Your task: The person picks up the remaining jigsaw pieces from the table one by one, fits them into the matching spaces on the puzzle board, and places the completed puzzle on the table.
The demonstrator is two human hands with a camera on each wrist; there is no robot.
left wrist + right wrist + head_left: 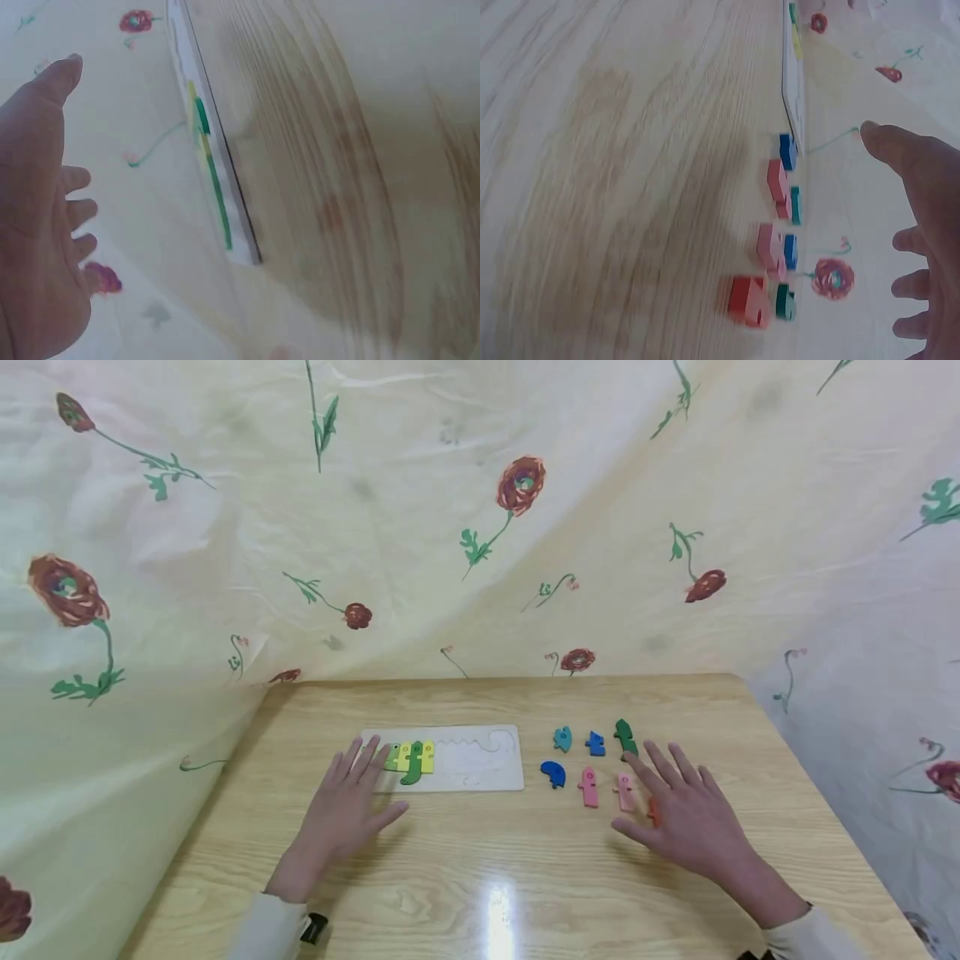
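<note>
A white puzzle board [480, 768] lies on the table, with green and yellow puzzle pieces [420, 752] set in its left part. My left hand [345, 810], fingers spread, hovers over the board's left end and partly hides it. Over the loose pieces on the right is my right hand [690, 818], also spread and holding nothing. An orange piece [652, 812] is half hidden beneath it. Near its fingertips lie a dark green piece [625, 737] and a pink piece [625, 792]. Another pink piece [589, 787], a dark blue piece [553, 773], a blue piece [596, 743] and a teal piece [562, 738] lie between hand and board.
The wooden table [435, 877] ends at the back against a flower-printed cloth [420, 527], which also hangs at both sides. A bright light reflection falls on the table's front middle.
</note>
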